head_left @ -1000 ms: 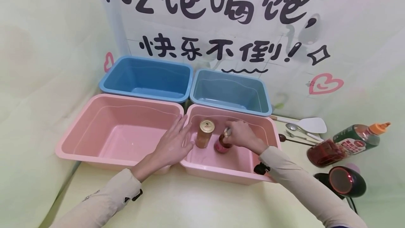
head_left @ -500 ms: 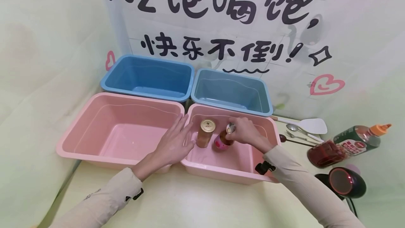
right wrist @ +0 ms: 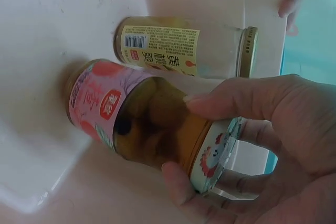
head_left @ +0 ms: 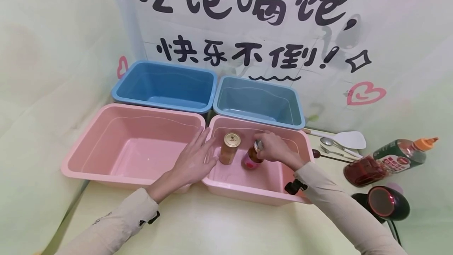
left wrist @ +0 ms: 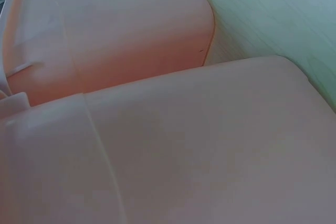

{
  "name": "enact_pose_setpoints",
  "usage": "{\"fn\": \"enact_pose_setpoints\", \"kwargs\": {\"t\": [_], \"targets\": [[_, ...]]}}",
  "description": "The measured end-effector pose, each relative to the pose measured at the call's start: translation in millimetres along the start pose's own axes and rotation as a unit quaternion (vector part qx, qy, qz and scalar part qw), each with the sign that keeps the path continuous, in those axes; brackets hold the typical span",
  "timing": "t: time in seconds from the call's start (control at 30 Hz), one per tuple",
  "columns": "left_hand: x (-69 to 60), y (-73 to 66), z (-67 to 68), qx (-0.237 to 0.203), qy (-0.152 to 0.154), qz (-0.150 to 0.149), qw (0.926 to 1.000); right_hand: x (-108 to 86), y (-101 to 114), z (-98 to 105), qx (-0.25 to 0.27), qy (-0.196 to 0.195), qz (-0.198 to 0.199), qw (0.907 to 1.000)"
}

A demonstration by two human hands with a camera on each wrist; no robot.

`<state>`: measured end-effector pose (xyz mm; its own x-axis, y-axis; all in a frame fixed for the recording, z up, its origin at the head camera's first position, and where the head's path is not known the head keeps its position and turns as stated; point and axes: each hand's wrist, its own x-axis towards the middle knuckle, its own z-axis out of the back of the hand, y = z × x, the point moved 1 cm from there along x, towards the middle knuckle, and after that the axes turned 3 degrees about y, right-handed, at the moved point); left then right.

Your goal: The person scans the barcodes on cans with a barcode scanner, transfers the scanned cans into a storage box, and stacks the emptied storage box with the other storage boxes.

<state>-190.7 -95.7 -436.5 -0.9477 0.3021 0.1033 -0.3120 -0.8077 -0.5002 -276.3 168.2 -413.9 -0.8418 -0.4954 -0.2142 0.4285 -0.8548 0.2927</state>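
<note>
My right hand (head_left: 274, 148) grips a glass jar of fruit (head_left: 251, 161) near its lid, inside the right pink bin (head_left: 244, 194). In the right wrist view, the thumb and fingers curl round the top of this jar (right wrist: 152, 119), which has a pink label and a patterned lid. The jar leans, its base low in the bin. Close beside it stands a second glass jar (head_left: 229, 152) with a gold lid and a yellow label. My left hand (head_left: 192, 160) lies with straight fingers over the adjoining rims of the two pink bins.
A left pink bin (head_left: 85, 174) adjoins the right one. Behind stand a dark blue bin (head_left: 159, 107) and a lighter blue bin (head_left: 262, 121). To the right lie a white spatula (head_left: 350, 140), spoons, a sauce bottle (head_left: 396, 156) and a black device (head_left: 389, 204).
My right hand has tilted the pink-labelled jar and shifted it slightly right, so more of its label shows. My left hand and the gold-lidded jar have stayed in place.
</note>
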Motion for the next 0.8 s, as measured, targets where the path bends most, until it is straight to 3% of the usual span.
{"fn": "enact_pose_setpoints", "kwargs": {"t": [0.47,0.8], "targets": [[2.0,-2.9,2.0,0.0,0.007,0.004,1.0,4.8,-1.2,-3.5,0.001,-0.009,0.036,0.9993],[2.0,0.1,0.6,-0.002,0.005,0.001,1.0,6.7,-1.5,-4.9,0.008,0.014,0.058,0.9982]]}}
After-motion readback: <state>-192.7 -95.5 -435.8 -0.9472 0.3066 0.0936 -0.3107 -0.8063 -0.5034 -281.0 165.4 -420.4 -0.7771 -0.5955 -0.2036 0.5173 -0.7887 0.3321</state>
